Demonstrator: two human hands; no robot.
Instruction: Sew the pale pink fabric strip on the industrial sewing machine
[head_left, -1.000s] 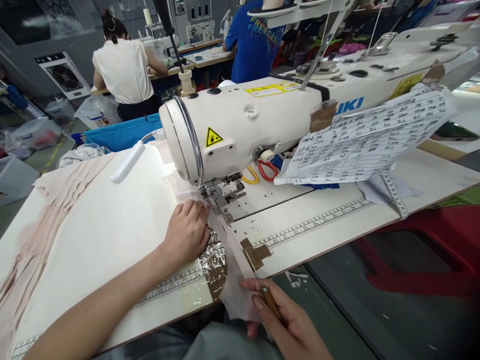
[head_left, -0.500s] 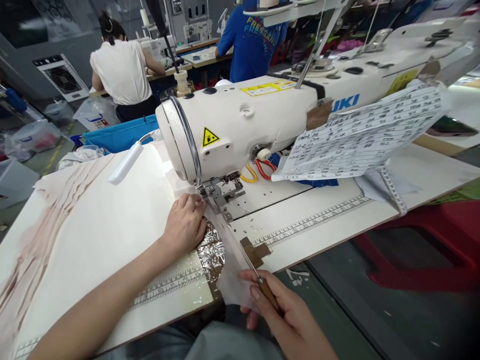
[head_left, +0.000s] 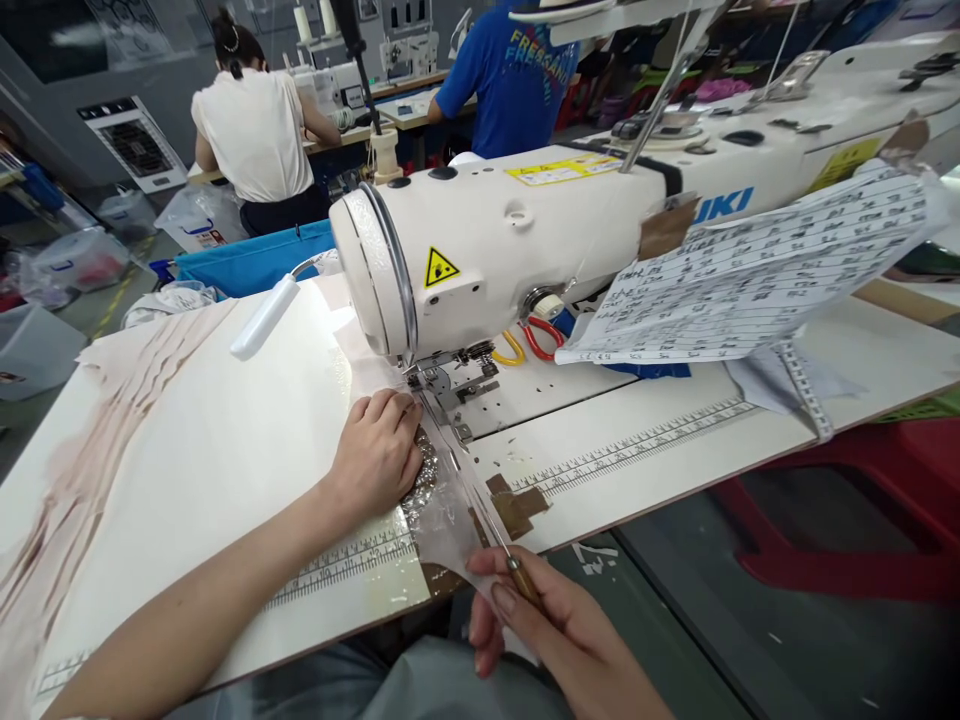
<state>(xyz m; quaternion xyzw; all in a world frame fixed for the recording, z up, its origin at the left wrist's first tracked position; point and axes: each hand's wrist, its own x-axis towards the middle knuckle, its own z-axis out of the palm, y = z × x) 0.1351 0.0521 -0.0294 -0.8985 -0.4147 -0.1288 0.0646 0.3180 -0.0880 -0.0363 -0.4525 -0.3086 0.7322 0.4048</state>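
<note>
A white sewing machine [head_left: 480,250] stands over the table, its presser foot and needle area low at its left end. Beside the foot, my left hand [head_left: 379,445] is closed, fingers bent together and pressing on a thin pale fabric strip [head_left: 439,510]. The strip runs from the foot toward my lap, over a shiny taped patch [head_left: 426,470]. My right hand [head_left: 525,610] grips an awl [head_left: 525,582] by its wooden handle, its metal shaft pointing up along the strip toward the foot. The strip's near end passes at my right fingers.
Pale pleated fabric [head_left: 112,440] lies on the left of the white table. A white lamp [head_left: 264,318], red-handled and yellow-handled tools [head_left: 541,338], printed paper [head_left: 757,275] and brown tape [head_left: 516,508] are around the machine. Two people [head_left: 255,130] sit beyond; a red stool [head_left: 855,520] stands right.
The view has shifted slightly, so the machine appears farther right. My right hand has moved a little down and left relative to the table, with the awl still in it. The left hand stays by the foot.
</note>
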